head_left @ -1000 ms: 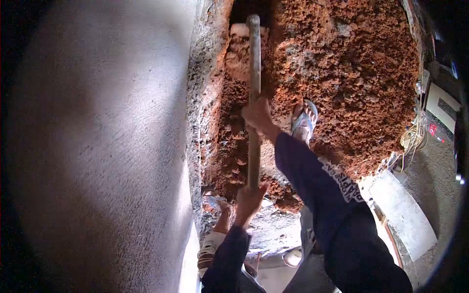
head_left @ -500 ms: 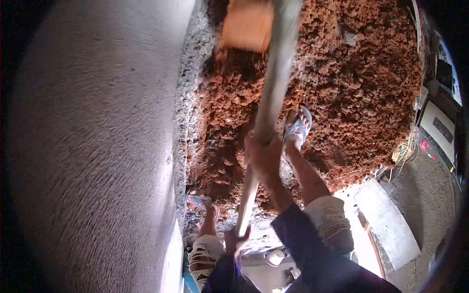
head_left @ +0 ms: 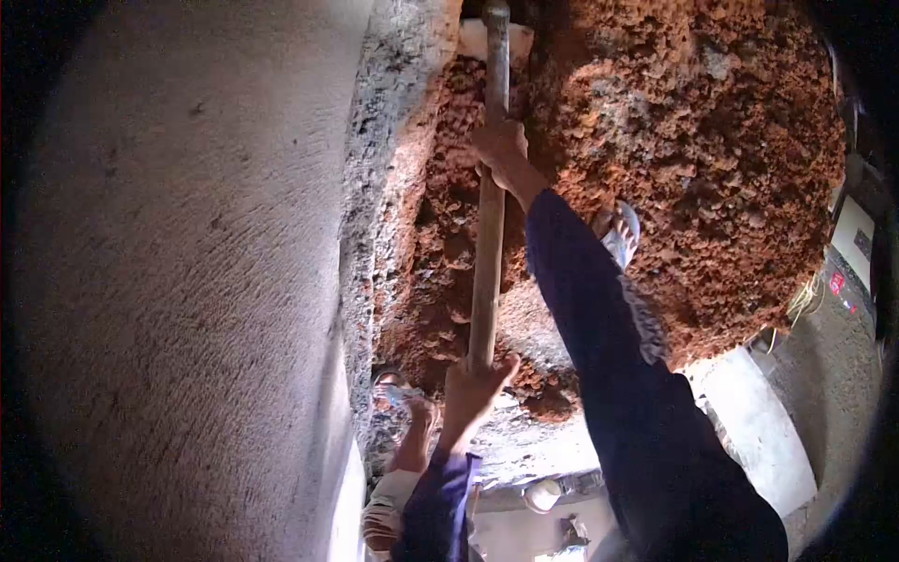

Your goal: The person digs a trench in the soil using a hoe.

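A hoe with a long wooden handle [head_left: 489, 262] runs up the middle of the head view, over reddish-brown soil. Its broad blade [head_left: 474, 39] lies at the top, down against the soil and partly hidden behind the handle's far end. High on the handle, my right hand [head_left: 503, 152] is closed round the wood, the arm reaching far forward. My left hand [head_left: 471, 393] grips the near end of the handle, its thumb sticking out to the right. Loose soil [head_left: 712, 187] is heaped right of the hoe.
A rough plastered wall [head_left: 187, 281] rises along the left side, with a grey ledge at its foot. My sandalled feet stand on either side, the right foot [head_left: 620, 234] in the soil. A pale board [head_left: 754, 421] and cords [head_left: 805, 295] lie at the lower right.
The hoe has swung down and away from me, its blade now at the soil. My right hand has moved forward with the handle, and my left hand has risen.
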Available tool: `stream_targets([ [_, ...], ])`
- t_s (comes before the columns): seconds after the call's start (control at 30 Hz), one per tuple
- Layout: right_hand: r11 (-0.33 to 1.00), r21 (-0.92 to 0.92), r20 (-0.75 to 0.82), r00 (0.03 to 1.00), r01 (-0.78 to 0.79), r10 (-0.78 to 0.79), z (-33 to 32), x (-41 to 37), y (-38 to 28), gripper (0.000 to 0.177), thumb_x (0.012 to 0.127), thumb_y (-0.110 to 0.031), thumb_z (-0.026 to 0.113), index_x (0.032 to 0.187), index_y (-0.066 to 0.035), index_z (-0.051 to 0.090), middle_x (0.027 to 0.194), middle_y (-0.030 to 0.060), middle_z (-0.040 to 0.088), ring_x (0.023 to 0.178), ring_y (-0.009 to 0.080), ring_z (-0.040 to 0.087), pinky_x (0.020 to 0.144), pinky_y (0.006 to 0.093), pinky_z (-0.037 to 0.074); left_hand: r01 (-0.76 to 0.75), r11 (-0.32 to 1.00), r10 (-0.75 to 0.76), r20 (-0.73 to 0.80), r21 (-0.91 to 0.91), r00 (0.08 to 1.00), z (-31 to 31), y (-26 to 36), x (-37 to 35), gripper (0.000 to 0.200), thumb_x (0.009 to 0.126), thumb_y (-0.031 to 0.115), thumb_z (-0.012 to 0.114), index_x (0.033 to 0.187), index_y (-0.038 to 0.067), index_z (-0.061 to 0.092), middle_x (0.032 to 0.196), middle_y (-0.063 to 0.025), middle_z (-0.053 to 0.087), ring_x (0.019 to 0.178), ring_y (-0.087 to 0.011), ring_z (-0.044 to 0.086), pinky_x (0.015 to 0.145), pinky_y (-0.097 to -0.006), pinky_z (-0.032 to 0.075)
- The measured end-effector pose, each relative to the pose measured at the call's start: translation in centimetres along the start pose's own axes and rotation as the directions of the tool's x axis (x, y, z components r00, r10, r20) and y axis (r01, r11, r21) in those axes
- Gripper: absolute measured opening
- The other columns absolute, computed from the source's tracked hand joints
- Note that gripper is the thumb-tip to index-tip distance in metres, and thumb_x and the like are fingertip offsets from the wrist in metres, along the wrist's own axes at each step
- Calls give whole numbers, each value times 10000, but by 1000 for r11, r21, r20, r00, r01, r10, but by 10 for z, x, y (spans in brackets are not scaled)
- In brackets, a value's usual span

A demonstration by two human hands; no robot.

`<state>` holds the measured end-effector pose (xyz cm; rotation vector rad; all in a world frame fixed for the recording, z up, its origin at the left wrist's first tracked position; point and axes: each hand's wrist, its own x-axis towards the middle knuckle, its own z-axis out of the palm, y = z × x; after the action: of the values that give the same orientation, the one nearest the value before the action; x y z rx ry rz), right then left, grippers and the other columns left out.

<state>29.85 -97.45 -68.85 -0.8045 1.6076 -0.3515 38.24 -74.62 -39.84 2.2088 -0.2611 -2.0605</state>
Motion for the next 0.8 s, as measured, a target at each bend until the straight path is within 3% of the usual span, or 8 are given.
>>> stream_targets([
  [0.07,931,360,168,978,53,-121,-24,57,88,129,924,-95,535,839,-27,606,618,59,491,579,157,534,533,373,487,-71,981,71,6,178,997,7,28,-30,392,779,350,755,646,22,584,528,-13,546,475,-69,499,432,-276,389],
  [0.1,952,287,118,990,-106,75,-28,14,26,106,908,-78,552,824,-37,601,609,58,477,566,157,519,521,365,468,45,987,-43,-16,156,999,10,26,-42,394,776,351,756,653,18,585,527,-21,552,483,-75,517,439,-284,407],
  [0.17,868,216,4,889,-447,457,-38,-87,-121,83,877,-45,585,794,-56,590,591,58,450,541,157,490,498,348,432,-234,903,279,-77,360,957,6,17,-53,388,768,356,763,690,15,596,514,-20,546,488,-101,550,454,-294,438],
  [0.23,957,27,50,956,-290,288,-33,-63,-71,112,902,-155,554,846,-59,569,660,69,476,621,181,514,541,363,444,91,996,-92,31,24,995,1,32,-47,387,780,343,757,669,20,575,503,-10,514,477,-97,512,452,-291,412],
  [0.4,935,-322,170,980,152,-101,5,-7,82,294,934,-343,535,1038,-69,519,905,95,480,851,201,507,719,407,466,-48,948,52,-7,314,999,-9,0,-74,423,815,402,708,697,18,575,497,-78,515,463,-191,535,453,-331,421],
  [0.5,906,-4,248,877,-424,411,-38,-127,-73,155,936,-208,494,923,-77,576,782,73,543,711,208,556,590,369,468,-138,906,140,22,400,990,8,-13,-89,451,829,459,657,965,33,598,650,-143,613,592,-286,632,528,-366,495],
  [0.77,968,239,385,907,83,-172,-16,-55,71,261,900,-293,606,918,-33,584,841,79,562,723,236,574,684,422,508,-196,859,206,33,473,978,-1,-25,-135,393,833,439,665,862,49,621,549,-155,561,490,-301,589,453,-389,442],
  [0.8,845,495,538,835,-203,-115,4,-60,132,321,911,-254,587,1120,-24,508,893,105,575,787,207,595,682,410,522,-200,817,196,66,541,978,5,-38,-132,404,842,450,653,811,48,628,518,-147,536,464,-276,576,436,-391,427],
])
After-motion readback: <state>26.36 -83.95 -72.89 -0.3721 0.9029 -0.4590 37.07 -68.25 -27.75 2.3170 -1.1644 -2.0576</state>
